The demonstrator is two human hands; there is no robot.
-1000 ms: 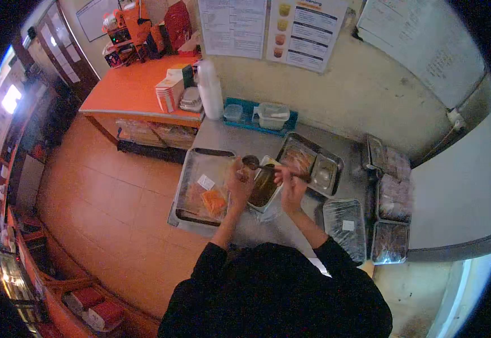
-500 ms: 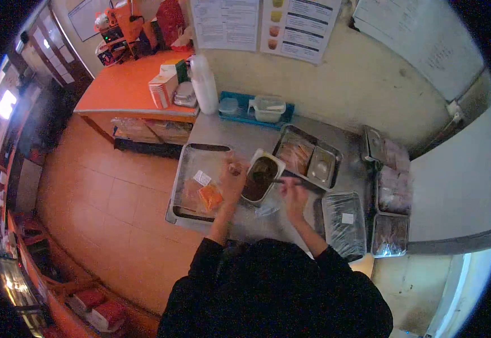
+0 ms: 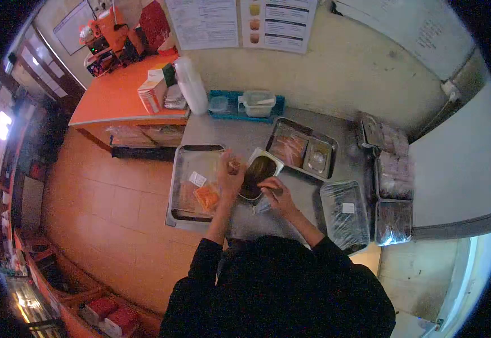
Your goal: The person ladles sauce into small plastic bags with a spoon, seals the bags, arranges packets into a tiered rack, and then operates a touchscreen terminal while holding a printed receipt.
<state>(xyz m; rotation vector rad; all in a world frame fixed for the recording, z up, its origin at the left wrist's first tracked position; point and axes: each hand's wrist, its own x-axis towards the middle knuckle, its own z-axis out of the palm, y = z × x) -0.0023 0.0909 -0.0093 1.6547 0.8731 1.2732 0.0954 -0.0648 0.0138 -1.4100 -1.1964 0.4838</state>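
A deep pan (image 3: 278,162) with a pale rim holds a dark brown filling and stands between my hands. My right hand (image 3: 279,197) is closed on a dark, thin-handled utensil (image 3: 275,190) at the pan's near right edge; its working end is hard to make out. On the other side, my left hand (image 3: 230,176) curls around a small thing, partly hidden by the fingers, beside the pan's left rim. Below that hand, an orange packet (image 3: 206,198) and a white label (image 3: 197,179) lie in a large metal tray (image 3: 174,186).
Behind the pan sits a metal tray (image 3: 330,170) with wrapped food and a lidded insert. To the right are a film-covered tray (image 3: 344,217) and stacked wrapped containers (image 3: 394,177). A teal tray (image 3: 231,114) with plastic tubs and tall stacked cups (image 3: 191,84) stand at the back.
My right hand has moved left and inward, bringing the utensil to the pan's near edge. My left hand stays close beside the pan. The view has shifted slightly.
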